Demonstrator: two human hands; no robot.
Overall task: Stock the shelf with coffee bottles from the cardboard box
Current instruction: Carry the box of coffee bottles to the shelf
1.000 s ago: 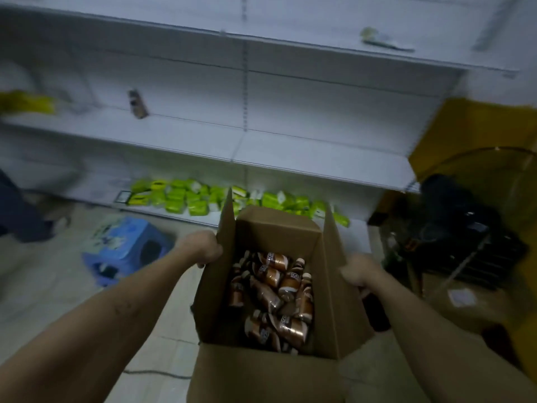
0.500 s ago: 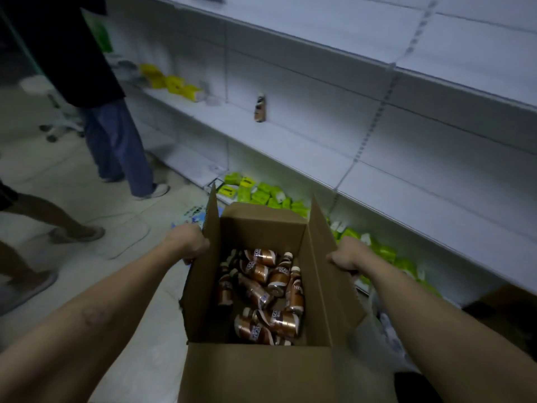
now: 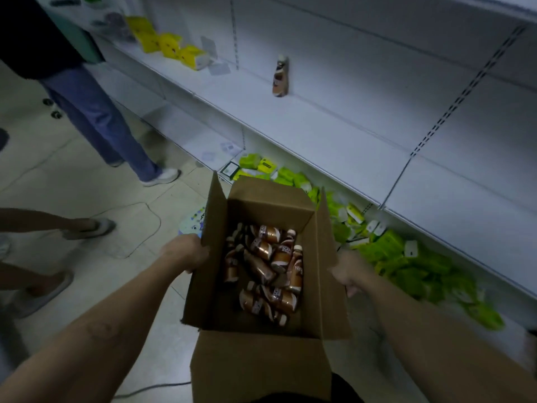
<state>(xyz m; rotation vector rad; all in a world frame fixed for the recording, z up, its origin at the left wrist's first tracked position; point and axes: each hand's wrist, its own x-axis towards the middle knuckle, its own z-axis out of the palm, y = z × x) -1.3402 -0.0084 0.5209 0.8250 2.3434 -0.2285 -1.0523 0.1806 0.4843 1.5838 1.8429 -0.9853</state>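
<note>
The shelf (image 3: pixel 334 132) offers open room beside one standing bottle (image 3: pixel 280 77); yellow packs (image 3: pixel 174 49) crowd its far end.

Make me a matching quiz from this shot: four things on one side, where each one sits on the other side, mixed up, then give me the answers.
Things:
1. lone coffee bottle
2. green packets
3. yellow packets
4. jumbled coffee bottles

Places:
A. heaped low down, under the shelf
B. lying inside the cardboard box
C. upright on the shelf, nothing close beside it
D. at the shelf's far end, near a standing person's legs

Pairs: 1-C, 2-A, 3-D, 4-B.
</note>
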